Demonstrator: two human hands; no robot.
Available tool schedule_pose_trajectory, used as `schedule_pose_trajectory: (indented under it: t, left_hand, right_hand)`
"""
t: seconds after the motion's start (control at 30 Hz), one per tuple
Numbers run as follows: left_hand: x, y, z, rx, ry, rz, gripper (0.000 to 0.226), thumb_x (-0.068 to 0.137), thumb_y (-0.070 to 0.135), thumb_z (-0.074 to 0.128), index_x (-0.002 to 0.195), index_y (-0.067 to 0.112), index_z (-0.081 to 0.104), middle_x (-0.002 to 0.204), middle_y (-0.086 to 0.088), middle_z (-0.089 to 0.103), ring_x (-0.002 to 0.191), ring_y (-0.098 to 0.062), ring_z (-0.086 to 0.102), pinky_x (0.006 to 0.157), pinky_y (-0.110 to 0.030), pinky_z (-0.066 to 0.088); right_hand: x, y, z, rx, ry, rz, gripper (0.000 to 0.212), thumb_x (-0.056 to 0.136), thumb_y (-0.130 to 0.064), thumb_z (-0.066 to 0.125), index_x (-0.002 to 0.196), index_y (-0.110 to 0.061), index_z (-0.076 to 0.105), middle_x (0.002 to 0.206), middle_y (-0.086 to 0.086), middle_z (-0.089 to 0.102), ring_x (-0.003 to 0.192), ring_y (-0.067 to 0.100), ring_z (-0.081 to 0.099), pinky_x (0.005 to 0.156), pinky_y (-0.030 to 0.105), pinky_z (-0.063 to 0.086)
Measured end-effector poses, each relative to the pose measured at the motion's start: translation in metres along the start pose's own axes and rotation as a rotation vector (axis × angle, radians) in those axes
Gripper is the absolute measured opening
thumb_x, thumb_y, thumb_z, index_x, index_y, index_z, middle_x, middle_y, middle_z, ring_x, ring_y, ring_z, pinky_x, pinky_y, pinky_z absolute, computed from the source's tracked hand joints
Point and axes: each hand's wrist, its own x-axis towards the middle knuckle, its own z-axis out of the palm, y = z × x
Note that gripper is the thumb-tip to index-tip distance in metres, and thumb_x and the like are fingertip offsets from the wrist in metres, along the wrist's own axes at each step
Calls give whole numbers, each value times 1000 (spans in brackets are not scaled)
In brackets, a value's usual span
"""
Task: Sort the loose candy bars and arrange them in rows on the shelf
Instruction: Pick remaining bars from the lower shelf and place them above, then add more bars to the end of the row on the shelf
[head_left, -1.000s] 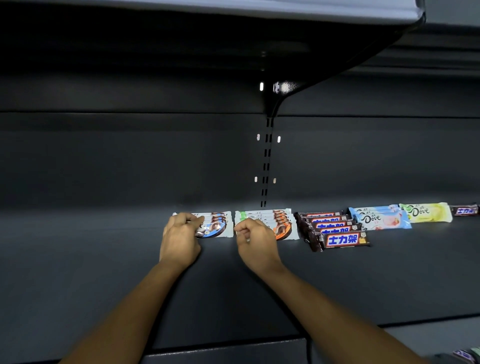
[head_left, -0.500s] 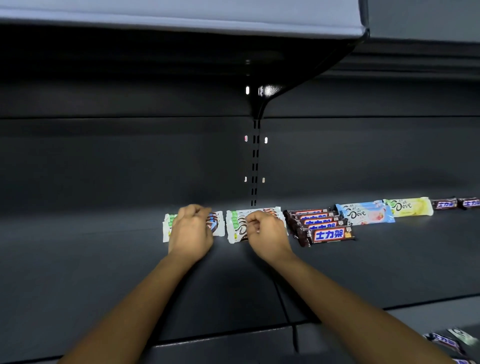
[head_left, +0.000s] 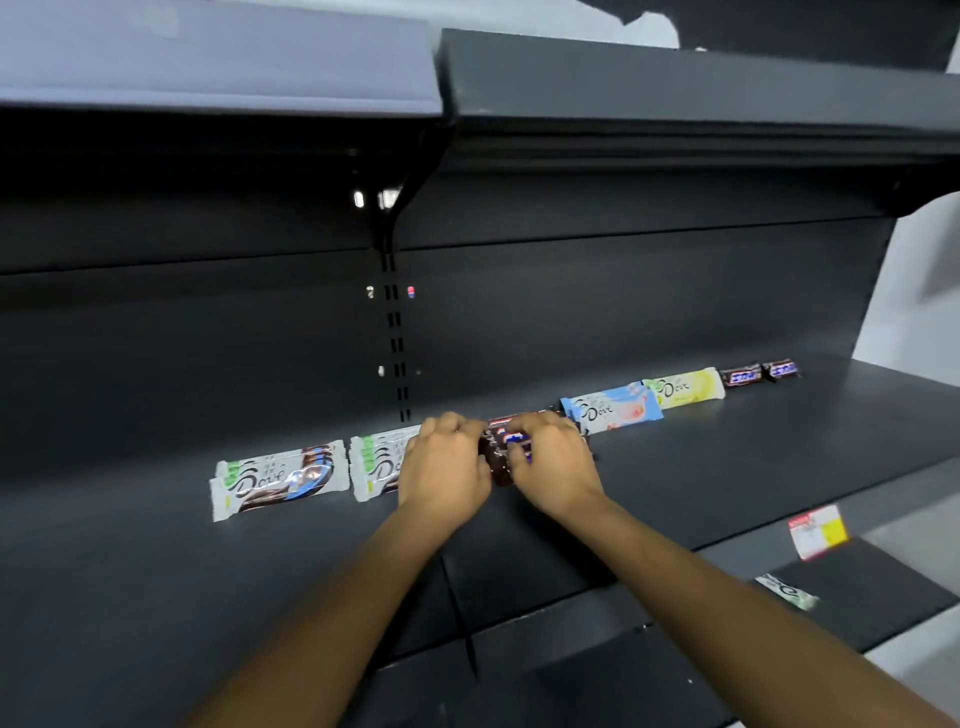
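Several dark bars (head_left: 500, 460) lie on the shelf (head_left: 727, 467), just beside the blue Dove bars (head_left: 613, 410). Your left hand (head_left: 444, 467) and right hand (head_left: 553, 465) both curl around them. They are probably light, with slippery wrappers, so squeeze the stack at its ends.

dark grey sheet-metal shelf (head_left: 727, 478): smooth, matt painted finish, soft sheen where the light falls | white rectangular Dove bars (head_left: 280, 475): glossy plastic film, bright glints | dark brown candy bars (head_left: 500, 462): shiny film wrappers, blurred | pale blue Dove bar (head_left: 613, 411), pale yellow Dove bar (head_left: 687, 387): smooth satin film | red-and-yellow price label (head_left: 818, 531): flat, matt paper
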Motion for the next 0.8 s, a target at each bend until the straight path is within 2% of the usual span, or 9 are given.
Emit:
schedule_pose_trajectory:
  t: [0.1,0.4,0.63,0.8]
  left_hand:
    - [8,38,10,13,-15,45,42,85,23,49,128,21,52,120,-2,53,112,-23,46,95,-33,41]
    - [30,156,47,-46,-77,92,46,88,22,48,133,20,48,129,-5,51,121,-23,43,100,-33,39]
    - [37,241,76,-159,-66,78,47,89,22,50,135,21,46,132,-4,50,124,-23,42,101,-37,41]
    - [25,287,93,-209,-43,143,43,89,18,51,131,20,49,129,-2,52,120,-21,44,98,-31,38]
  right_hand:
    - [-3,29,-24,-26,5,63,32,86,-16,51,117,-16,62,117,8,59,110,25,50,90,31,42]
    - [-11,129,-97,-73,18,147,33,87,-16,52,119,-17,60,123,7,57,117,24,47,95,33,43]
    - [-21,201,-149,-52,100,111,25,88,-12,53,111,-12,63,116,7,60,111,24,51,92,26,38]
    - [-40,238,-165,-18,134,117,23,86,-7,53,106,-10,64,109,9,61,104,24,54,88,27,40]
